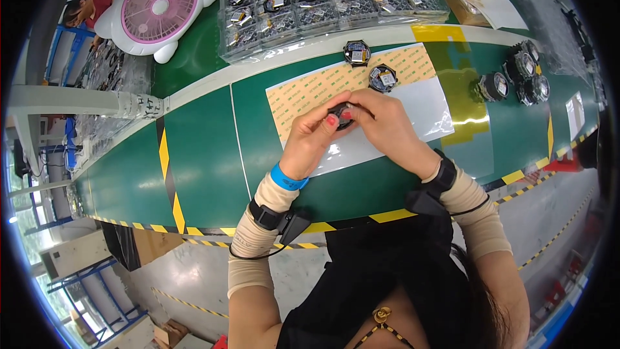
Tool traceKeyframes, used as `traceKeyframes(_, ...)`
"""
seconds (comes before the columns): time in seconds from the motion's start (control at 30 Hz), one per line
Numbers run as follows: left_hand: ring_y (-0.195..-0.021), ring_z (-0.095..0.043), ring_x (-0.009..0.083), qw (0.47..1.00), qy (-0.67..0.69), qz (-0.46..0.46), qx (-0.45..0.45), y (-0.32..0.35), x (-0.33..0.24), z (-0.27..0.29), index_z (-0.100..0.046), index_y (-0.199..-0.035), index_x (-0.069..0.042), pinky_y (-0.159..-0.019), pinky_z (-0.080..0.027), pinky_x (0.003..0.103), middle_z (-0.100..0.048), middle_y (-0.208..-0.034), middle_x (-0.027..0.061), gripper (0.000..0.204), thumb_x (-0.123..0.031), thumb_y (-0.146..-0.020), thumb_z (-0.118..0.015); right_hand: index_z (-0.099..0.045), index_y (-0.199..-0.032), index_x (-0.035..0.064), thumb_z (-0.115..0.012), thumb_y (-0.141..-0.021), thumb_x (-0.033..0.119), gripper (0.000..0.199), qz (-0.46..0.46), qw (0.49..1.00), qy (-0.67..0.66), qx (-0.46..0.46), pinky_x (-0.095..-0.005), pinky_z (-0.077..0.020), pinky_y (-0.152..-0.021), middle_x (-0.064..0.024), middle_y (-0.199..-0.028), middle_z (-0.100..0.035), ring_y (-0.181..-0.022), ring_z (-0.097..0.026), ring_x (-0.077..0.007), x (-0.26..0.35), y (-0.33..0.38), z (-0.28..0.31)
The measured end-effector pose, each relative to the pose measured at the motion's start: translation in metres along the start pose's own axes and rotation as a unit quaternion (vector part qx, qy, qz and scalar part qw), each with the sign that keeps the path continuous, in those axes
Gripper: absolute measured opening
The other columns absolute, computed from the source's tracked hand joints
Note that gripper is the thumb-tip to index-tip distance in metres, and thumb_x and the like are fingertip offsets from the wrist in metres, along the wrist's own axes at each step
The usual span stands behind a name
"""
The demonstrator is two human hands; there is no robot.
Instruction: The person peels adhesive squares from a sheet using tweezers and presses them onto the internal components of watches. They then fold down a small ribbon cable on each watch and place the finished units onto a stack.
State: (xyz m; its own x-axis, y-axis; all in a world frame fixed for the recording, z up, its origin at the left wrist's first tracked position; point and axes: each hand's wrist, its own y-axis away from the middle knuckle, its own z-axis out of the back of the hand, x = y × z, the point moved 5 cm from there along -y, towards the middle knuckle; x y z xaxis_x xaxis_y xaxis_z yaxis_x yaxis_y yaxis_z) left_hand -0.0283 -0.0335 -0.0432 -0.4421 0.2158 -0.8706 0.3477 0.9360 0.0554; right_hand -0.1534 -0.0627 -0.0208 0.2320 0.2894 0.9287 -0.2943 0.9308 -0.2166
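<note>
Both my hands hold a small round black housing [342, 116], much like a watch case, above a backing sheet [349, 155]. My left hand [314, 130] grips its left side with thumb and fingers. From the right, my right hand [386, 124] pinches it, the thumb pressed on its face. Fingers hide much of the housing. Just beyond my hands lie two similar round housings, one open-faced with a silver part [383, 79] on the sheet and another [356, 53] at its far edge. Tan adhesive pieces with green print [297, 100] cover the sheet's far part.
Clear stacked trays [271, 42] full of round housings stand at the back. A pink and white fan [160, 6] is at the far left. More housings [526, 74] cluster at the right, near yellow film [468, 103]. Yellow-black tape [394, 216] marks the bench's near edge.
</note>
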Motion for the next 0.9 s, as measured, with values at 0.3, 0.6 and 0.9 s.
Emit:
traceKeyframes(0.3,-0.112,-0.046,0.0207,0.992,0.12,0.045,-0.002,0.003,0.007,0.004,-0.04,-0.125,0.002,-0.097,-0.037,0.038,-0.047,-0.123,0.0129,0.039,-0.018,-0.092,-0.043,-0.057,-0.088,-0.0016,-0.065,-0.07,0.003,0.02,-0.105,0.989,0.023,0.098,-0.0235,-0.0414,-0.054,-0.0077,-0.067,-0.054,-0.059,-0.051,-0.0131,-0.002,-0.002,0.004)
traceKeyframes(0.6,-0.11,-0.048,0.0194,0.999,-0.04,-0.016,-0.03,0.01,0.008,0.008,-0.039,-0.127,0.002,-0.094,-0.038,0.034,-0.047,-0.122,0.0129,0.04,-0.015,-0.091,-0.044,-0.057,-0.082,0.005,-0.064,-0.069,0.006,0.014,0.064,0.991,0.116,-0.021,-0.0323,-0.0445,-0.05,-0.0091,-0.068,-0.06,-0.06,-0.059,-0.026,0.0,0.005,-0.003)
traceKeyframes(0.9,-0.11,-0.048,0.0205,0.999,0.01,-0.035,-0.032,0.007,0.01,-0.004,-0.031,-0.131,0.0,-0.092,-0.041,0.037,-0.048,-0.121,0.0119,0.045,-0.021,-0.093,-0.04,-0.056,-0.087,0.0076,-0.066,-0.067,0.01,0.022,0.067,0.989,0.129,0.0,-0.0303,-0.0461,-0.051,-0.0074,-0.071,-0.06,-0.06,-0.06,-0.0224,0.0,0.007,0.0)
